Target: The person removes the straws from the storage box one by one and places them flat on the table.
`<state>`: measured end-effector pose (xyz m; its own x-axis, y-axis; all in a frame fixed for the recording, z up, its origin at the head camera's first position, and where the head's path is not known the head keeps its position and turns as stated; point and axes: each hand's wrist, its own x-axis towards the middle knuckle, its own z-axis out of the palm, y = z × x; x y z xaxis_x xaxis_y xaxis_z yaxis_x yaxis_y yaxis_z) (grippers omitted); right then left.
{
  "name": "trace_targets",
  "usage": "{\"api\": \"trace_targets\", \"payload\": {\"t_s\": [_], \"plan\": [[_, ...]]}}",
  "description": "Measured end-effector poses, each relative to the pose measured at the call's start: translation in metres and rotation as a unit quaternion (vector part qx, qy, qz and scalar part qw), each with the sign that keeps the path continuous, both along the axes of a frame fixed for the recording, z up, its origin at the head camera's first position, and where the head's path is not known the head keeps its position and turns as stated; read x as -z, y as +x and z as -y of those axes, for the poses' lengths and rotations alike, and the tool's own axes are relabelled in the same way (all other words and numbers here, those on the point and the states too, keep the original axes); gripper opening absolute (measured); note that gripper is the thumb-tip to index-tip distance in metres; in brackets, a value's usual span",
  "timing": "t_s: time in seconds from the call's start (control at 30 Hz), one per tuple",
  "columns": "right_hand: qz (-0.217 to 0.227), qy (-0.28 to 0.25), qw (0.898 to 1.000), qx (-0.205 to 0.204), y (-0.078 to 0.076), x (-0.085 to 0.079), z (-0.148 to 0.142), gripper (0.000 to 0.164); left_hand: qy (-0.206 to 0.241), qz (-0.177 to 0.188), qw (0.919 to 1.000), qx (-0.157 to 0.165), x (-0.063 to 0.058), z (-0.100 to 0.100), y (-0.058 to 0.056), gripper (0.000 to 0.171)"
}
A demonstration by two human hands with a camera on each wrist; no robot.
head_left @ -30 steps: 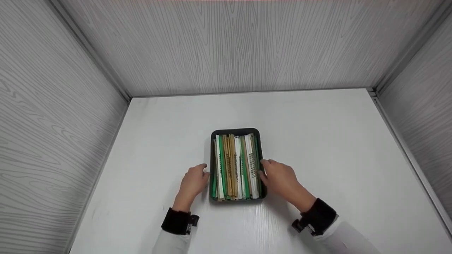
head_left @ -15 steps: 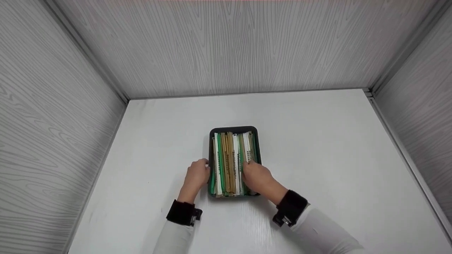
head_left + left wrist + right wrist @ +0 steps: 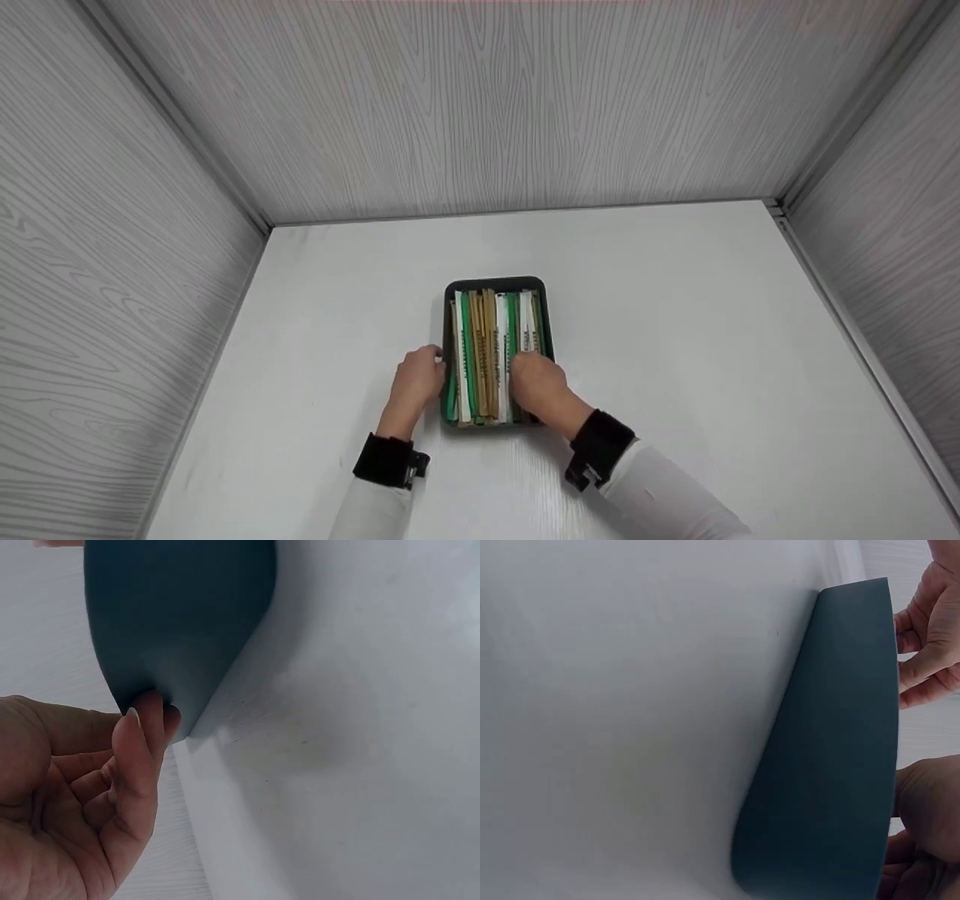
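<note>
A dark, round-cornered tray [image 3: 495,283] stands on the white table, filled with slim upright packets [image 3: 484,360] in green, white and brown, with small print along their edges. At its left side my left hand [image 3: 417,382] grips the wall; in the left wrist view, curled fingers [image 3: 139,754] meet the tray's bluish outer wall [image 3: 180,615] near its edge. My right hand [image 3: 541,386] is over the tray's right part, knuckles up, covering the near ends of the packets there. Its fingertips are hidden, so I cannot tell what they hold.
The white table [image 3: 675,322] extends around the tray on all sides. Grey wood-grain panels border it at the back [image 3: 480,112], left [image 3: 112,300] and right [image 3: 885,300]. Each wrist wears a black strap [image 3: 386,459] with a small camera.
My right hand has moved left from the tray's right rim onto the packets and stays there. My left hand has closed in on the left wall. The head view has shifted slightly.
</note>
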<state>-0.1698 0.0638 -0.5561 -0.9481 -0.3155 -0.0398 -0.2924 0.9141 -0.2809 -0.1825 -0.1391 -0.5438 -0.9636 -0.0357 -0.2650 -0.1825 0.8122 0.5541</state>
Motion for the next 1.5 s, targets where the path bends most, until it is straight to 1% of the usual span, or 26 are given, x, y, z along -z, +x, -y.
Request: {"api": "trace_targets", "payload": {"t_s": [0.1,0.23,0.5,0.57,0.67,0.7,0.8,0.9,0.97,1.03,1.2,1.3,1.43,1.5], "plan": [[0.002,-0.014,1.0,0.006,-0.001,0.0,0.0,0.012,-0.002,-0.01,0.9999,0.001,0.0,0.0,0.001,0.03],[0.017,-0.033,0.999,0.017,-0.004,-0.002,0.0,0.007,-0.004,-0.022,0.9997,-0.007,-0.001,0.002,0.0,0.028],[0.013,-0.074,0.997,0.022,-0.007,-0.004,-0.006,0.002,0.0,-0.016,0.9997,-0.02,0.0,0.002,-0.002,0.028],[0.017,-0.088,0.996,0.026,-0.007,-0.007,-0.009,0.005,0.001,-0.014,0.9997,-0.022,-0.001,0.0,-0.003,0.028],[0.017,-0.111,0.993,0.032,-0.007,-0.014,-0.013,0.022,-0.001,-0.016,0.9997,-0.018,-0.002,0.0,-0.004,0.028],[0.016,-0.115,0.993,0.033,-0.008,-0.017,-0.015,0.02,-0.002,-0.017,0.9997,-0.016,-0.002,0.0,-0.004,0.027],[0.001,-0.126,0.992,0.031,-0.008,-0.024,-0.019,0.03,-0.002,-0.015,0.9998,-0.013,-0.003,0.0,-0.004,0.027],[-0.017,-0.136,0.99,0.024,-0.01,-0.028,-0.025,0.029,0.001,-0.01,0.9998,-0.017,-0.002,0.001,-0.004,0.028],[-0.026,-0.15,0.988,0.023,-0.011,-0.03,-0.03,0.033,0.003,-0.007,0.9998,-0.018,-0.002,0.002,-0.003,0.029],[-0.029,-0.164,0.986,0.027,-0.013,-0.031,-0.035,0.033,0.003,-0.006,0.9998,-0.02,-0.002,0.002,-0.003,0.029],[-0.021,-0.192,0.979,0.061,-0.017,-0.033,-0.048,0.034,0.004,-0.003,0.9998,-0.018,-0.002,0.002,-0.003,0.029],[-0.019,-0.205,0.976,0.076,-0.019,-0.038,-0.061,0.035,0.003,-0.004,0.9999,-0.016,-0.002,0.0,-0.004,0.029],[-0.027,-0.215,0.972,0.093,-0.027,-0.043,-0.09,0.036,0.01,-0.011,0.9998,-0.011,-0.003,0.0,-0.005,0.028],[-0.031,-0.21,0.971,0.106,-0.032,-0.042,-0.109,0.037,0.014,-0.014,0.9997,-0.012,-0.003,0.001,-0.004,0.027]]}}
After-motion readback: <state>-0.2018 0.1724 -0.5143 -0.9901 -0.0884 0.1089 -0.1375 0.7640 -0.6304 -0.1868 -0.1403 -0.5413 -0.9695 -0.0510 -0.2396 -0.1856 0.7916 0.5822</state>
